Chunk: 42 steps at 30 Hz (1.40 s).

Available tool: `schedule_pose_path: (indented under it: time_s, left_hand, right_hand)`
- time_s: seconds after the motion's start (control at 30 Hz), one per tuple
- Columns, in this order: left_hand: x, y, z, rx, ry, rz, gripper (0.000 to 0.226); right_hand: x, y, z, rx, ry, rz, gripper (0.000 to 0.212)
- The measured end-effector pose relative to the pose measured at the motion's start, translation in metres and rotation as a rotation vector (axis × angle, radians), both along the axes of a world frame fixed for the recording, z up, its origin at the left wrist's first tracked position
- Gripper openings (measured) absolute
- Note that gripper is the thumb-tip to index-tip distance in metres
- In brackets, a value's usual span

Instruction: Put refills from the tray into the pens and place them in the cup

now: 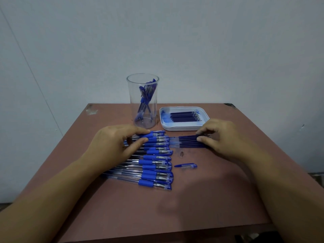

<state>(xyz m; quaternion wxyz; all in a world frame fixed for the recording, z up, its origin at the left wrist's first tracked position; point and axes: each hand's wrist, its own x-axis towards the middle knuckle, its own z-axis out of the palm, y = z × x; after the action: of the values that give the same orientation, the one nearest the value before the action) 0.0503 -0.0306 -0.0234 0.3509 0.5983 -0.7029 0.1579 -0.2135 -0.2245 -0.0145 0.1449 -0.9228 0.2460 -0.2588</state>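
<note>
Both forearms reach forward over a brown table (pixel 192 207). The left hand (pixel 115 142) lies palm down on a row of pens (pixel 154 162), fingers curled together, pinching the topmost pens. The right hand (pixel 222 137) is arched, fingertips pressed together onto a bundle of refills (pixel 187 142) lying on the table between the two hands. Just beyond the right fingers sits the tray (pixel 185 128) with more refills. Beyond the left fingers stands the cup (pixel 142 100), holding pens. Below the refills lie a small metal tip (pixel 181 153) and a loose cap (pixel 186 165). Bare table lies nearest the person.
</note>
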Motion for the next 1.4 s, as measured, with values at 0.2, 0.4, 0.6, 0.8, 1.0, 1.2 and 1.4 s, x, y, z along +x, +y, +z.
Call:
schedule_pose_path:
  time_s: [0.2, 0.4, 0.6, 0.8, 1.0, 1.2, 1.4]
  left_hand:
    - [0.001, -0.001, -0.001, -0.001, -0.002, 0.005, 0.037]
    - [0.000, -0.002, 0.000, 0.006, -0.006, 0.004, 0.036]
    - [0.001, -0.002, 0.000, 0.017, -0.003, 0.007, 0.035]
    - [0.000, -0.003, 0.000, 0.025, -0.013, 0.012, 0.035]
    - [0.001, -0.004, 0.001, 0.036, -0.010, 0.013, 0.036]
    - [0.003, -0.003, 0.001, 0.036, 0.008, 0.015, 0.034]
    - [0.000, -0.001, 0.003, -0.009, 0.041, -0.008, 0.034]
  right_hand:
    - [0.017, -0.016, 0.040, -0.039, 0.066, -0.025, 0.008]
    - [0.046, -0.041, 0.048, 0.024, 0.303, -0.067, 0.020]
    - [0.059, -0.056, 0.033, 0.112, 0.372, -0.073, 0.023]
    - [0.065, -0.062, 0.024, 0.134, 0.382, -0.075, 0.020]
    - [0.069, -0.064, 0.025, 0.161, 0.425, -0.086, 0.003]
    - [0.062, -0.038, 0.044, 0.074, 0.353, -0.057, 0.006]
    - [0.033, 0.027, 0.067, -0.021, 0.018, 0.085, 0.009]
